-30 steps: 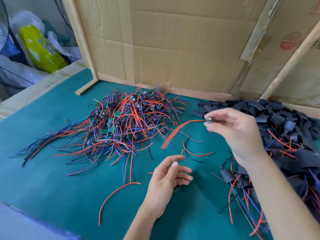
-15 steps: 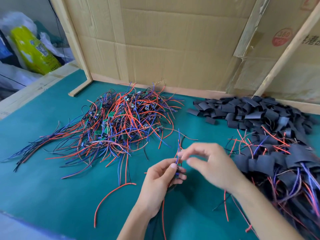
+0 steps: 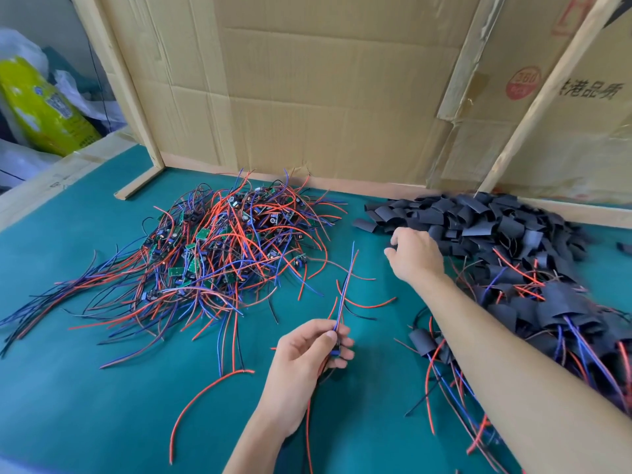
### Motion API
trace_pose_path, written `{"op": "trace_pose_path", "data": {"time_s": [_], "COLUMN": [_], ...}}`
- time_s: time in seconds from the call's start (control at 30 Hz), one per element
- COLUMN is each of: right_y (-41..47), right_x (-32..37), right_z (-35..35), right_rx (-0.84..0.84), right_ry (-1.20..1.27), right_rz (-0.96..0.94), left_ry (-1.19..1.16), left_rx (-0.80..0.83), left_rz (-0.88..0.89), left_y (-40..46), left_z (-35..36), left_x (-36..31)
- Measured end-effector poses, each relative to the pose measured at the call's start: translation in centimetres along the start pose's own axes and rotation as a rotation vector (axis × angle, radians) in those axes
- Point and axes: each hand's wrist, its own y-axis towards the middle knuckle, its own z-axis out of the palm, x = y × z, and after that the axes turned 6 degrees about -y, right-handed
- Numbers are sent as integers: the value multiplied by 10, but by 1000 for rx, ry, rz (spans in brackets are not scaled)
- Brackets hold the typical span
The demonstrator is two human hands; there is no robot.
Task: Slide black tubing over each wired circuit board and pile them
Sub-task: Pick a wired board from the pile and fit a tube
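Observation:
My left hand (image 3: pixel 307 350) grips one wired circuit board (image 3: pixel 336 350) low at the centre, its red and blue wires (image 3: pixel 345 285) pointing up and away. My right hand (image 3: pixel 413 254) reaches to the near left edge of the heap of black tubing pieces (image 3: pixel 478 220) at the back right, fingers curled down onto a piece; whether it grips one is hidden. A tangled heap of bare wired boards (image 3: pixel 219 248) lies at the centre left. Boards that wear tubing (image 3: pixel 561 313) are piled at the right, under and beyond my right forearm.
The work surface is a green mat (image 3: pixel 85 388). A cardboard wall (image 3: pixel 325 97) with wooden battens closes the back. Loose red wires (image 3: pixel 201 398) lie on the mat near my left hand. A yellow bag (image 3: pixel 41 107) sits beyond the left edge.
My right hand let go of the wires and moved up and right to the tubing heap. My left hand keeps the board, its wires now standing straight.

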Motion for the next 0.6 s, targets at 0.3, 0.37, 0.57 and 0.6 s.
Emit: {"op": "trace_pose_path", "data": {"time_s": [0.3, 0.37, 0.57, 0.6], "right_y": [0, 3, 14, 15], "right_x": [-1, 0, -2, -2], "right_z": [-12, -15, -23, -24], "right_rx": [54, 100, 126, 113], "right_ry": [0, 11, -96, -114], "right_rz": [-47, -61, -154, -175], "left_ry": [20, 24, 24, 28], "left_rx": [-12, -17, -17, -17], "left_rz": [-3, -3, -8, -8], "left_y": [-2, -2, -2, -2], "left_z": [4, 4, 5, 5], "left_x": [-4, -5, -6, -6]}}
